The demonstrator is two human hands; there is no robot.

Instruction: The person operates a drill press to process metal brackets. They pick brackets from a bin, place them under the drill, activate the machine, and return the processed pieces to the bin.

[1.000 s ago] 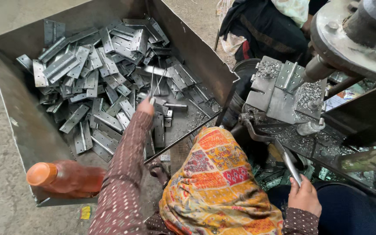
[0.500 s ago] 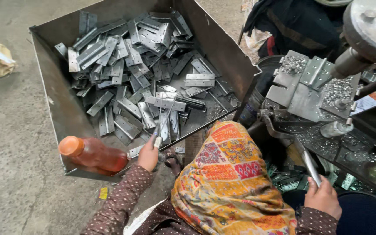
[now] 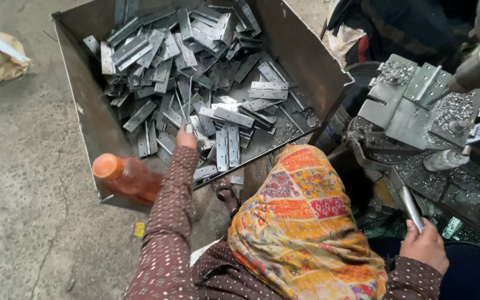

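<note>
Left hand [image 3: 186, 137] back inside the grey steel bin [image 3: 87, 111], closed round thin metal rods.
It sat at the rim a moment ago; right hand [image 3: 424, 243] grips the drill-press lever [image 3: 409, 203]; flat hinge plates [image 3: 229, 119] lie heaped just beside.

The flat plates [image 3: 234, 114] heaped in the bin [image 3: 84, 111] are bare grey metal, dull with a faint sheen on their flat faces; the bin itself is matt sheet steel, scuffed and dusty on its walls; the bottle [image 3: 126, 176] leaning against it is glossy orange plastic; the headscarf [image 3: 306, 222] is soft printed cloth in orange, yellow and red; the sleeves [image 3: 165, 233] are matt brown dotted fabric; the lever [image 3: 412, 206] is smooth, polished metal; the machine plate [image 3: 412, 105] is grey steel strewn with bright shavings; the floor [image 3: 23, 183] is rough, cracked concrete.
</note>
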